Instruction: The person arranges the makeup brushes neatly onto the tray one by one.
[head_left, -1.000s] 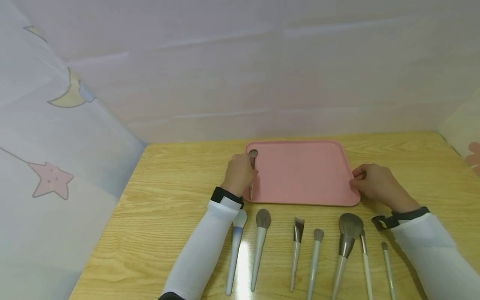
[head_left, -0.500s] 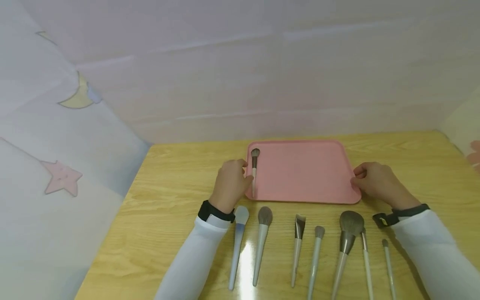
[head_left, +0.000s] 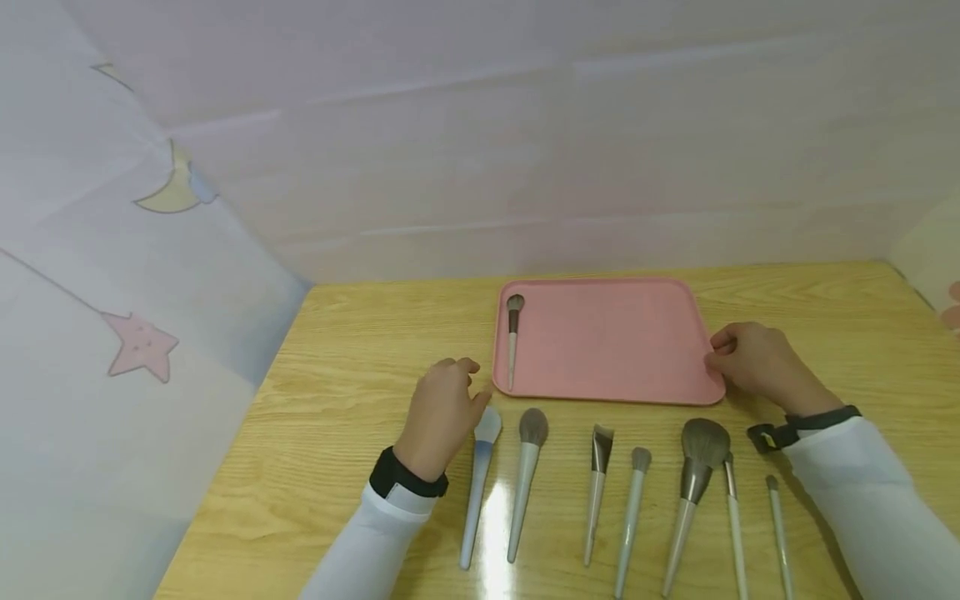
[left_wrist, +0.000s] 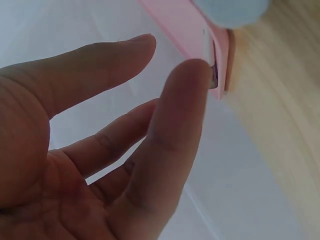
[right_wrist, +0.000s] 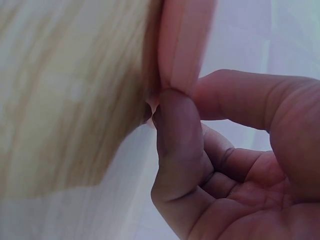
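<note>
A pink tray [head_left: 615, 350] lies on the wooden table. One small grey-tipped brush [head_left: 513, 342] rests inside it along the left rim. My left hand [head_left: 465, 383] hovers empty with relaxed fingers just off the tray's near left corner, above the head of a blue-handled brush [head_left: 478, 483]. In the left wrist view the left hand [left_wrist: 167, 60] is spread, with the tray's edge [left_wrist: 195, 35] beyond the fingers. My right hand [head_left: 716, 354] pinches the tray's right rim; the right wrist view shows the hand [right_wrist: 187, 97] with thumb and finger clamped on the rim [right_wrist: 185, 45].
Several more brushes lie in a row near the front edge: a grey round one [head_left: 527, 475], an angled one [head_left: 596, 483], a big fluffy one [head_left: 697, 475] and thin ones [head_left: 776, 525]. Pale curtain walls close in the left and back. Bare wood [head_left: 337, 417] lies left of the tray.
My left hand let go of the small brush, which now lies in the tray, and drew back toward the near row of brushes. The right hand stayed on the tray's rim.
</note>
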